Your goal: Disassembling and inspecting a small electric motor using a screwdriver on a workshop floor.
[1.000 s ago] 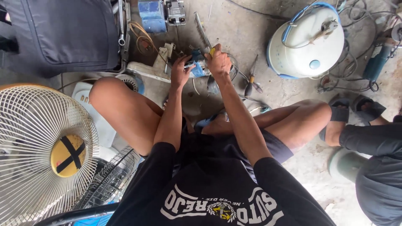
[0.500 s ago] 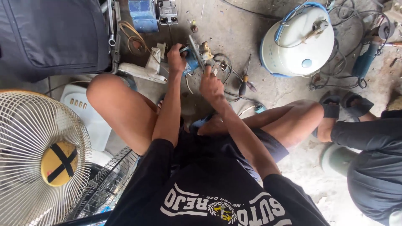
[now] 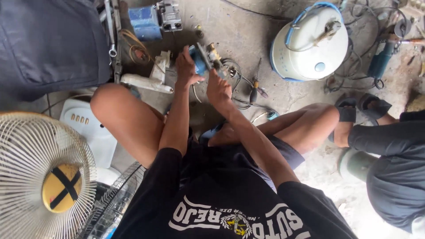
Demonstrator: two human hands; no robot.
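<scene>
Both hands are closing in: left hand [image 3: 187,68] gripping the small blue power tool [image 3: 204,59], right hand [image 3: 219,90] at five o'clock, grip unclear; I'm judging disassembly unfinished.

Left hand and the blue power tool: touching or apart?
Touching. The head view shows the left hand wrapped around the blue power tool, fingers over its body with no gap visible.

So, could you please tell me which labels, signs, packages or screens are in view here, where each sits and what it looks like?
Fan badge: centre of the white fan grille, lower left; round, yellow with a black cross.
Shirt print: on the person's black shirt, bottom centre; white lettering around a small yellow and white emblem.
Cooker spot: on the white round cooker, upper right; small, round, pale blue.
No packages or screens show.
</scene>
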